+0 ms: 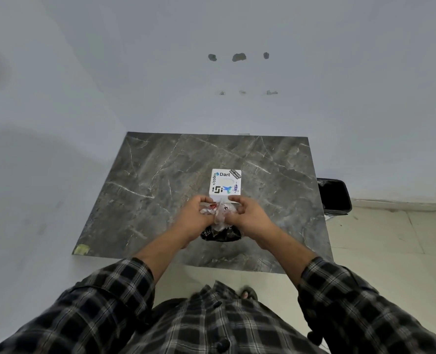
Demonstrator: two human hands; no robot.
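Observation:
A crumpled clear plastic bag [220,212] with small stickers inside is held above the grey marble table [160,175]. My left hand [195,218] pinches its left side, and my right hand [247,215] pinches its right side. Just beyond my fingertips a white box [225,184] covered in stickers lies on the table. Under my hands a black object [222,235] rests on the table, partly hidden by the bag and my wrists.
A black bin [335,196] stands on the tiled floor to the right of the table. The table's far edge meets a pale wall [211,98] with small holes in it. A piece of yellowish tape [82,249] marks the near left corner.

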